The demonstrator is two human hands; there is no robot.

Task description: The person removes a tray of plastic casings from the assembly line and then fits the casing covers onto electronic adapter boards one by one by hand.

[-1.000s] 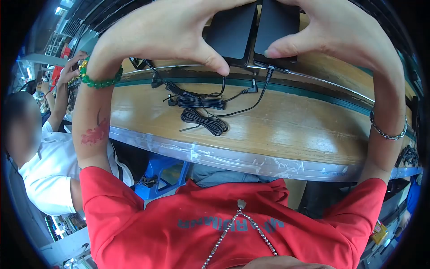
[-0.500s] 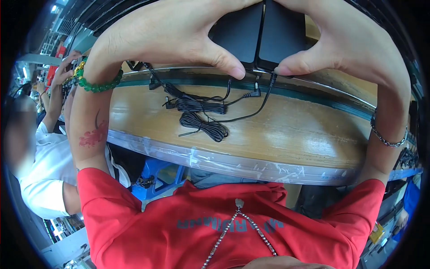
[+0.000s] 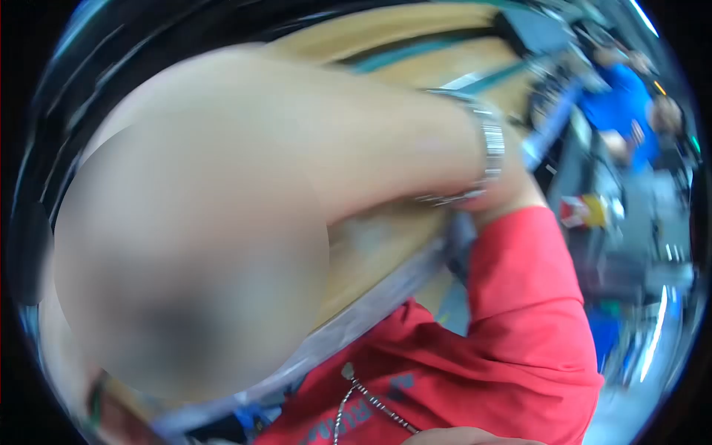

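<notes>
My right hand (image 3: pixel 222 96) is very close to the camera and fills much of the left half of the head view. A blurred patch and motion smear hide its fingers and anything it holds. The silver chain bracelet (image 3: pixel 491 144) is on that wrist. At the lower left edge, part of my left hand (image 3: pixel 59 348) shows, its fingers hidden, with a dark green band (image 3: pixel 95 404) below it. Neither the black flat devices nor the coiled black cables can be made out.
The wooden table (image 3: pixel 363 259) runs diagonally, its taped front edge (image 3: pixel 386 297) close to my red shirt. Dark slats (image 3: pixel 89 111) stand at the upper left. A person in blue (image 3: pixel 619 107) is at the right, above a red and yellow item (image 3: pixel 586 211).
The view has swung and blurred. My right hand has come up close to the camera and across to the left. My left arm is mostly out of sight, as are the devices and cables.
</notes>
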